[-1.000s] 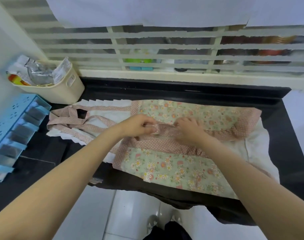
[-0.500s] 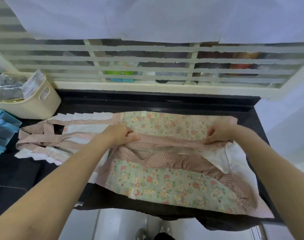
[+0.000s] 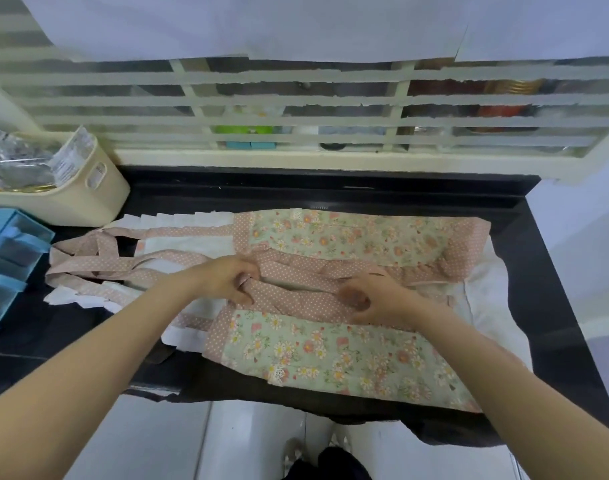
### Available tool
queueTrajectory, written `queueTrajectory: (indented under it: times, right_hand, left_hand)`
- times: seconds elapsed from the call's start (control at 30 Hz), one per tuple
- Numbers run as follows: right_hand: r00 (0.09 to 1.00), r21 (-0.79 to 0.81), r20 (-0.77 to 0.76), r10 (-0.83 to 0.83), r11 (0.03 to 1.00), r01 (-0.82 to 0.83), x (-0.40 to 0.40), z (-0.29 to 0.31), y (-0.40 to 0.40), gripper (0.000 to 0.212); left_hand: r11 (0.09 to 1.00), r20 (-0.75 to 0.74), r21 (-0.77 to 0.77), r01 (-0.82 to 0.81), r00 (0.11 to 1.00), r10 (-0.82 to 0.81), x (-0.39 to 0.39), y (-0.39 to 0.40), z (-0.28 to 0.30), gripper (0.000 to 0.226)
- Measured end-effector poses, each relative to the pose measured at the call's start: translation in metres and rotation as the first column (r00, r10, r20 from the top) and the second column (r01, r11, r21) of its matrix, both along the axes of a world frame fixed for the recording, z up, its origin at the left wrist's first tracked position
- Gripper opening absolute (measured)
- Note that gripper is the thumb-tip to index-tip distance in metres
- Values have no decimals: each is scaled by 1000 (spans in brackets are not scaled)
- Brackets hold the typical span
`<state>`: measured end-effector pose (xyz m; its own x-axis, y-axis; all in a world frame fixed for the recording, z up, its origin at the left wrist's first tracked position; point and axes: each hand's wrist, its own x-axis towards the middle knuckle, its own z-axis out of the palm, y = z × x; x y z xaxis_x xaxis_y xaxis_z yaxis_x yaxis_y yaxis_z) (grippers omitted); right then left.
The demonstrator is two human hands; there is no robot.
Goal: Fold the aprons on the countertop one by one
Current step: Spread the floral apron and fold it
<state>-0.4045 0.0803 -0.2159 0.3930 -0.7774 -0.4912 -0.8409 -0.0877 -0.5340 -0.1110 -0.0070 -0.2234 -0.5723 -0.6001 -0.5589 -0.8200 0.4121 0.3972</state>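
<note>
Fingers of the L hand are curled round a pink dotted strap, pinching it at mid-apron. R hand sits just beside, to the right, fingers curled w/ fingertips down on the same strap; looks like a pinch too, though the grip itself is partly hidden by the knuckles. Both hands are close together, w/ a short run of strap between them.

Apron lies flat along the black desk, long edges folded in toward the middle, so green floral panels show at far & near sides w/ pink dotted bands between. White pleated bib & looped straps trail off to the left. White lining shows at the right end. Near edge overhangs the desk front slightly.

Cream basket w/ plastic packets stands at the back-left corner; blue tray at the left edge.
</note>
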Motion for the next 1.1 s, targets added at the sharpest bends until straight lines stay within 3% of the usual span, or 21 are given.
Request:
queueTrajectory:
  times: [0.07,0.13,0.23,0.3,0.33,0.37,0.43,0.47,0.53,0.6,0.67,0.73,0.83,0.9,0.93,1.03,1.1]
  right_hand:
    - [1000,11,-18,-19,1000,19,11,-11,0,64]
    - [995,-7,-98,-23,1000,22,18,-20,-3,66]
    - [980,-8,-185,-78,997,78,24,-25,-8,48]
    - [968,-3,-226,-109,994,111,25,-27,-9,43]
    - [961,-3,-248,-121,992,124,26,-28,-8,42]
    - [954,-11,-265,-143,989,146,26,-30,-5,41]
    - [936,-56,-291,-198,980,190,26,-30,2,41]
    - [929,-98,-299,-217,976,196,23,-29,6,40]
    - [917,-245,-282,-283,945,216,11,-27,11,34]
    - [870,-348,-277,-408,887,305,-8,-24,16,29]
    - [806,-316,-362,-468,875,366,-28,-24,23,38]
    - [752,-167,-478,-454,887,430,-39,-22,31,52]
    - [755,-32,-418,-505,839,543,-43,-19,40,68]
    - [770,12,-356,-529,822,570,-42,-17,42,67]
    - [781,14,-343,-522,829,560,-42,-14,43,60]
    - [840,-27,-258,-477,873,487,-47,-3,42,14]
    - [874,21,-134,-466,881,473,-54,16,40,25]
  left_hand:
    - [988,1,-153,24,1000,-24,-3,3,-6,27]
    - [988,-116,-135,-79,991,64,-3,6,2,28]
    - [952,-282,177,-248,914,291,6,11,21,39]
    - [881,-267,356,-312,869,416,19,13,23,34]
    - [871,-211,357,-337,879,427,26,14,19,32]
    - [897,-126,263,-354,909,396,32,15,12,32]
    - [926,27,-65,-371,927,373,39,14,-1,31]
    - [895,1,-197,-400,913,408,35,14,-3,25]
    - [836,-245,-316,-448,890,385,14,18,4,13]
    - [927,-349,-212,-309,910,224,-13,22,13,19]
    - [996,-232,-57,-73,971,58,-32,26,10,34]
    - [997,-53,-40,63,997,-65,-39,25,-4,45]
    - [994,8,-73,78,997,-77,-43,22,-14,41]
    - [1000,-69,6,18,997,-18,-48,23,-12,17]
    - [999,-115,53,-11,993,17,-51,24,-9,9]
    - [998,-124,47,-31,992,37,-58,24,-7,22]
    - [1000,-88,-18,-18,996,17,-61,25,-8,28]
